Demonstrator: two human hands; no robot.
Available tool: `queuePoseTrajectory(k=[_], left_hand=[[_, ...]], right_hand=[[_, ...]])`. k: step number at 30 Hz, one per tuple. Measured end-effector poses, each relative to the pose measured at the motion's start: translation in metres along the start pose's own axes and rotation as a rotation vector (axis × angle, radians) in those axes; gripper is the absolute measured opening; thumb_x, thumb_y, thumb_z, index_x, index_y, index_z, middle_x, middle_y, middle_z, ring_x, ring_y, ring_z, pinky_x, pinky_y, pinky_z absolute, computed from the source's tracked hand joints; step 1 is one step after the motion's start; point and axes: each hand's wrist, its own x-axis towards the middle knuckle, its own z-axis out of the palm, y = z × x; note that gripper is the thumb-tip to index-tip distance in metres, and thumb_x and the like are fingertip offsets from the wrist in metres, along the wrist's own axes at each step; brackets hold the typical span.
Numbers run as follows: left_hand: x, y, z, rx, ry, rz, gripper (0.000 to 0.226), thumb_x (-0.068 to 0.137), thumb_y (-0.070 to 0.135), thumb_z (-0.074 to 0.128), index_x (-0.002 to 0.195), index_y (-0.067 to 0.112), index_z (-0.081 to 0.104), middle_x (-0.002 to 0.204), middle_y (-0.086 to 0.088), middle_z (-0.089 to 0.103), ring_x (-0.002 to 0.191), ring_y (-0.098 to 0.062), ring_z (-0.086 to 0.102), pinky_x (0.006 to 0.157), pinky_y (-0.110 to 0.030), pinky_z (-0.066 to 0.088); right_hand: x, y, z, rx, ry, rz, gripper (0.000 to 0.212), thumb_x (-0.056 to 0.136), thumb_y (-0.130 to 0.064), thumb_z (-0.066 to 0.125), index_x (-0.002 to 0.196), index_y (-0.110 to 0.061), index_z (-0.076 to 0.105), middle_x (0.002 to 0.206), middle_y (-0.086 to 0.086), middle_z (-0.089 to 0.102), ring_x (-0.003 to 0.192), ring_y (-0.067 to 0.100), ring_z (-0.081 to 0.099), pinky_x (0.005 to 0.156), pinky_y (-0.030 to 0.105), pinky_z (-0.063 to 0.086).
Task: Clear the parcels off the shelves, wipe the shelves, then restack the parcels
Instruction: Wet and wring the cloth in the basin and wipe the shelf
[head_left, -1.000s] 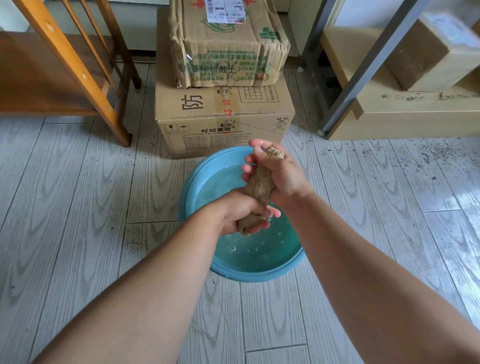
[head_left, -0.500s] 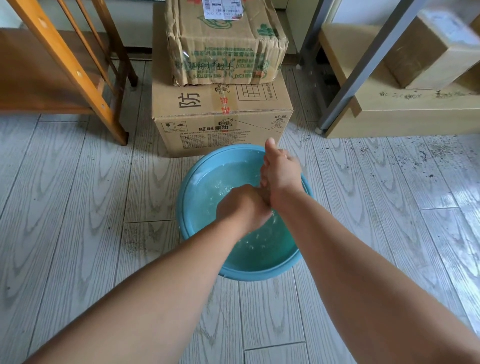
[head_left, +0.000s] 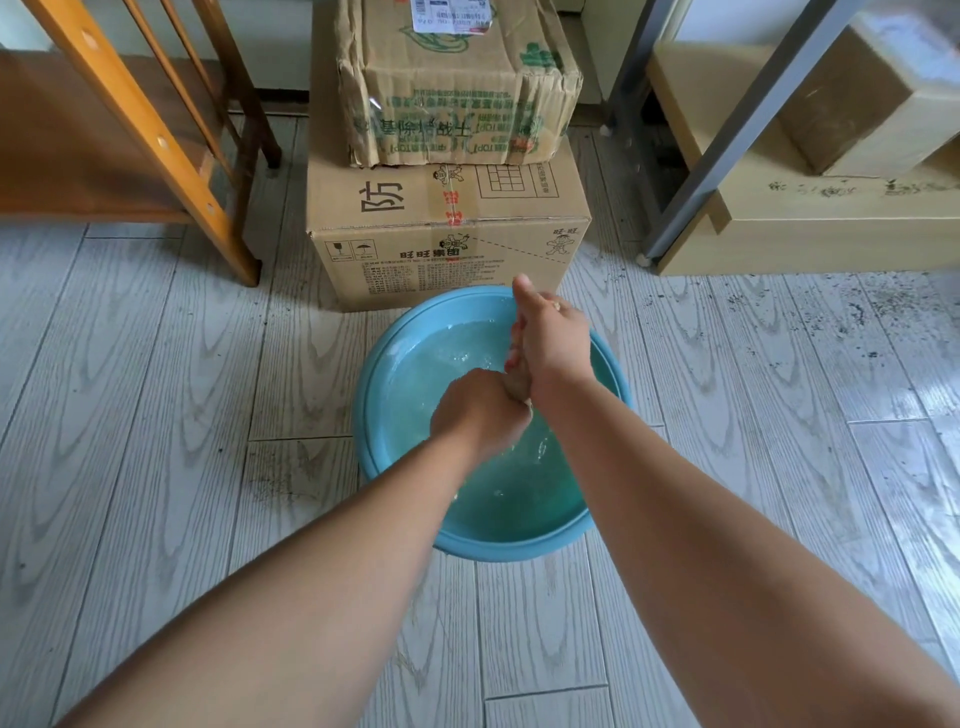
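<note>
Both hands are over a blue basin (head_left: 387, 364) of water on the floor. My left hand (head_left: 480, 413) grips the near end of a twisted brown cloth (head_left: 516, 383), and my right hand (head_left: 550, 343) grips its far end, thumb pointing away. Only a sliver of cloth shows between the fists. Behind the basin a large cardboard parcel (head_left: 447, 234) stands on the floor with a crumpled smaller parcel (head_left: 457, 88) on top. At the right, a low shelf (head_left: 810, 244) holds a small brown parcel (head_left: 862, 98).
A wooden ladder-like frame (head_left: 140, 119) and a brown wooden board (head_left: 78, 156) stand at the left. A grey metal shelf post (head_left: 727, 140) slants down at the right. The grey plank floor (head_left: 156, 415) shows dark specks near the shelf.
The hands have twisted the cloth tighter and drawn closer together, so most of the cloth is now hidden inside the fists. The view has tilted slightly downward.
</note>
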Motion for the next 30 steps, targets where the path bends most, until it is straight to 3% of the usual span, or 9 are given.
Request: queuePoseTrajectory(k=[2,4,8,11,13,17,21,26,30], left_hand=[[0.001,0.002,-0.011,-0.292,-0.096,-0.032,0.020,0.078,0.023,0.059,0.063,0.018,0.047,0.056,-0.002,0.053,0.050,-0.018,0.054,0.047,-0.023,0.039],[-0.003,0.001,-0.028,-0.451,-0.142,-0.039,0.020,0.076,0.016,0.071,0.075,0.019,0.051,0.052,0.000,0.053,0.034,-0.009,0.042,0.040,-0.019,0.028],[-0.009,-0.008,-0.048,-0.589,-0.119,0.007,0.025,0.075,0.032,0.074,0.091,0.025,0.056,0.069,0.002,0.061,0.048,-0.010,0.055,0.042,-0.018,0.031],[-0.009,-0.001,-0.062,-0.620,-0.071,0.026,0.045,0.056,0.049,0.078,0.088,0.022,0.062,0.079,-0.004,0.069,0.066,-0.018,0.062,0.059,-0.026,0.041],[-0.007,0.006,-0.076,-0.681,-0.074,0.046,0.053,0.044,0.044,0.083,0.086,0.016,0.066,0.085,-0.011,0.070,0.077,-0.022,0.060,0.072,-0.035,0.041],[-0.007,0.034,-0.111,-0.736,-0.143,0.079,0.035,0.059,0.019,0.078,0.091,0.012,0.064,0.080,-0.002,0.070,0.077,-0.021,0.063,0.077,-0.032,0.048],[-0.025,0.078,-0.153,-0.831,-0.191,0.078,0.065,0.052,0.016,0.077,0.113,0.009,0.056,0.102,-0.010,0.069,0.092,-0.026,0.065,0.087,-0.040,0.052],[-0.066,0.139,-0.203,-0.842,-0.105,0.070,0.041,0.068,-0.002,0.076,0.105,0.008,0.062,0.096,-0.011,0.070,0.085,-0.025,0.068,0.080,-0.038,0.055],[-0.117,0.192,-0.255,-0.770,-0.049,0.044,0.042,0.056,0.021,0.088,0.092,0.012,0.069,0.088,-0.010,0.074,0.084,-0.030,0.070,0.085,-0.045,0.055]], right_hand=[[0.002,-0.005,0.001,0.020,-0.106,-0.035,0.024,0.084,-0.020,0.069,0.079,-0.015,0.047,0.063,0.003,0.051,0.051,0.015,0.048,0.051,0.023,0.043],[0.006,-0.010,-0.005,-0.032,-0.144,-0.020,0.041,0.076,-0.017,0.077,0.103,-0.018,0.046,0.088,0.002,0.057,0.077,0.017,0.058,0.074,0.032,0.051],[0.005,-0.012,-0.025,-0.317,-0.165,0.022,0.034,0.076,-0.020,0.077,0.098,-0.016,0.051,0.086,0.002,0.063,0.076,0.017,0.062,0.064,0.029,0.049],[0.004,-0.026,-0.034,-0.263,-0.237,-0.002,0.017,0.081,-0.014,0.072,0.089,-0.015,0.057,0.081,0.003,0.065,0.071,0.016,0.062,0.063,0.028,0.050],[0.007,-0.039,-0.036,-0.184,-0.301,-0.023,0.014,0.083,-0.005,0.066,0.089,-0.015,0.059,0.086,0.006,0.067,0.081,0.022,0.063,0.074,0.034,0.051],[0.003,-0.076,-0.034,0.032,-0.416,-0.058,0.025,0.086,0.011,0.053,0.099,-0.011,0.054,0.091,0.010,0.064,0.084,0.024,0.062,0.080,0.036,0.052],[-0.016,-0.141,-0.027,0.184,-0.445,-0.057,0.031,0.088,0.017,0.043,0.109,-0.005,0.049,0.099,0.017,0.060,0.091,0.028,0.061,0.085,0.040,0.052],[-0.057,-0.226,-0.019,0.165,-0.322,-0.087,0.034,0.088,0.014,0.047,0.117,-0.005,0.052,0.098,0.011,0.065,0.091,0.025,0.063,0.083,0.040,0.053],[-0.102,-0.300,-0.024,-0.138,-0.090,-0.212,0.022,0.079,-0.014,0.073,0.092,-0.002,0.060,0.089,0.021,0.066,0.085,0.035,0.066,0.074,0.045,0.057]])
